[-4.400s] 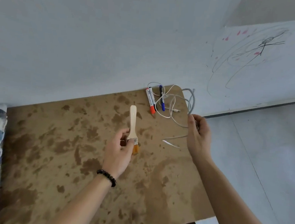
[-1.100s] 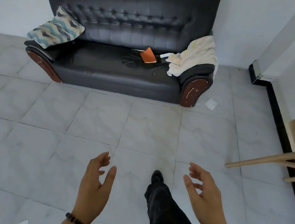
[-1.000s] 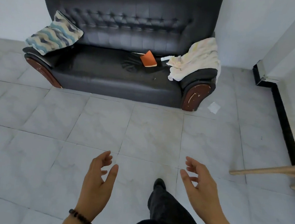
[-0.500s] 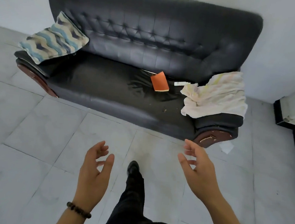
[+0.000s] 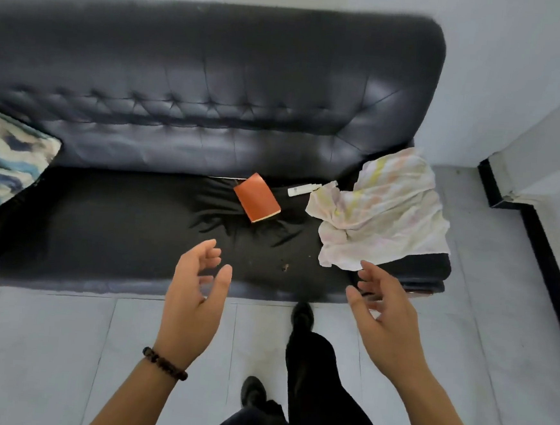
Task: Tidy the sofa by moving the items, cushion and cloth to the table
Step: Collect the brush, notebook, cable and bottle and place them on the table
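Sofa [image 5: 103, 232] stands right in front of us, and nothing on it is in our grasp yet. Nearest, we hold both hands out over its front edge. Our left hand [image 5: 195, 293] is loosely spread and empty, and our right hand [image 5: 384, 314] is the same, with palms turned toward each other and well apart. We judge that we keep them free and raised because a pick-up comes next.

The right fingertips hover just beside the lower corner of the cloth [image 5: 385, 214]. It is draped in a crumple over the right armrest and spills onto the seat, so it seems the handiest thing to take. Further in, mid-seat, a booklet [image 5: 257, 197] lies flat in a dent of the leather. Behind it, at the foot of the backrest, a white tube [image 5: 302, 190] lies with one end at the cloth's edge. Far left, the cushion [image 5: 5, 157] leans in the corner. The table is out of view, so all four need carrying.
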`<state>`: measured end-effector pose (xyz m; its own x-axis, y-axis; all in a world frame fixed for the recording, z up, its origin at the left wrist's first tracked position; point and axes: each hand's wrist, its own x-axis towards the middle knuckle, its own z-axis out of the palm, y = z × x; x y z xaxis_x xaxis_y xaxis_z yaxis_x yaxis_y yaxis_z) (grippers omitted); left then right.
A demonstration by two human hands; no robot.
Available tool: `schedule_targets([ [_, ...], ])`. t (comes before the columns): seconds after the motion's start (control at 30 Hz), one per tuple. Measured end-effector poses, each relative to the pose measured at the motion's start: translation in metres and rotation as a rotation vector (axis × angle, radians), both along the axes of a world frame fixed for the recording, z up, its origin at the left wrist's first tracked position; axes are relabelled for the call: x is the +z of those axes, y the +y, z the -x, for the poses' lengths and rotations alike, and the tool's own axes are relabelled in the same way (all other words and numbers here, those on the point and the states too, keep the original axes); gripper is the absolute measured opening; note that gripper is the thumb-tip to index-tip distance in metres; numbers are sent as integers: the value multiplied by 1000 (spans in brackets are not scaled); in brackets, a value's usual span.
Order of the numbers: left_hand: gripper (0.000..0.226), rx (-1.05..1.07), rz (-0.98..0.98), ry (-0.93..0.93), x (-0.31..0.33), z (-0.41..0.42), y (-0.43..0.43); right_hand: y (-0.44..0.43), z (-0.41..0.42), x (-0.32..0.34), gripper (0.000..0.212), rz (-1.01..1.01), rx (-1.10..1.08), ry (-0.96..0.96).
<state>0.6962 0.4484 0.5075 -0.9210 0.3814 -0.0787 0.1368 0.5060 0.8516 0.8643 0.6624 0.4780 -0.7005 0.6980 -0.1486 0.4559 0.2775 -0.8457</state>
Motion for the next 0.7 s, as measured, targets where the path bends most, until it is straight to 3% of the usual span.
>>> schedule_targets([
  [0.27, 40, 63, 24, -130, -42, 88, 108, 94, 121, -49, 41, 104, 129, -132],
  [0.4, 40, -19, 110, -98, -81, 136, 147, 130, 187, -90, 42, 103, 219, -225],
  [0.7, 44, 37, 222, -288, -331, 250, 222, 174, 320, -313, 47, -25, 367, -392],
])
